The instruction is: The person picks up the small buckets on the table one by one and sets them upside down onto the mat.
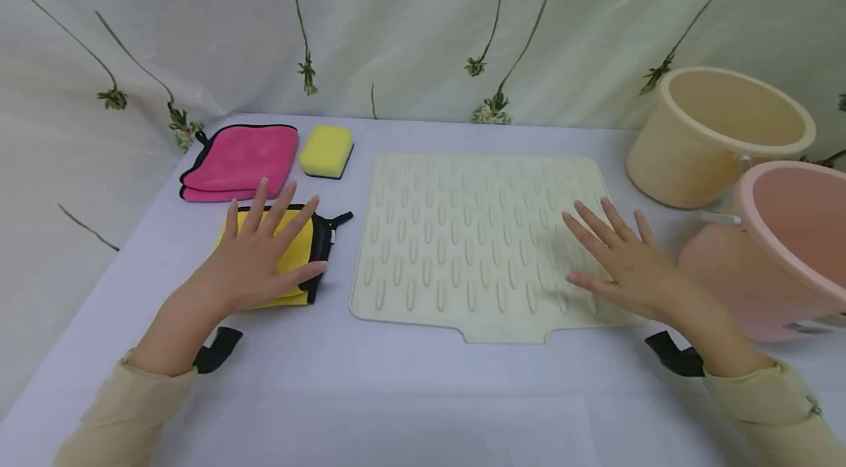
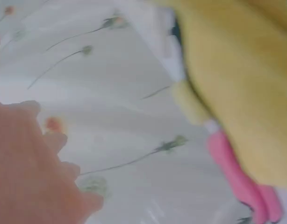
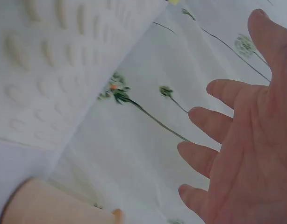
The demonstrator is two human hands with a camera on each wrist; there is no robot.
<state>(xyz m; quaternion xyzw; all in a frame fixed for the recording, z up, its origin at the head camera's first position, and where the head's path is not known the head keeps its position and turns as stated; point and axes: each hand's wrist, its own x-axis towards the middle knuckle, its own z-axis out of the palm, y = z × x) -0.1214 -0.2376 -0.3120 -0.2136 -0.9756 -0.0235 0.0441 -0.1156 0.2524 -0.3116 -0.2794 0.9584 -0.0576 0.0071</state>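
Note:
My left hand (image 1: 254, 261) is spread over the folded yellow cloth (image 1: 299, 250) with black trim, holding nothing; it partly hides the cloth. In the left wrist view the yellow cloth (image 2: 241, 93) looms large beside the left hand (image 2: 36, 163). My right hand (image 1: 631, 265), fingers spread, is over the right part of a cream ridged mat (image 1: 456, 232) and grips nothing. The right wrist view shows the palm side of the right hand (image 3: 255, 126), with the mat (image 3: 54, 60) off to its left. The pink bucket (image 1: 720, 269) is just right of that hand.
Behind the yellow cloth lies a folded pink cloth (image 1: 244, 158) with black edging. Next to it is a yellow sponge (image 1: 327, 150) with a dark underside. A beige bucket (image 1: 681, 151) stands at the back right, behind the pink one. A flower-printed curtain (image 1: 410, 34) hangs along the back edge.

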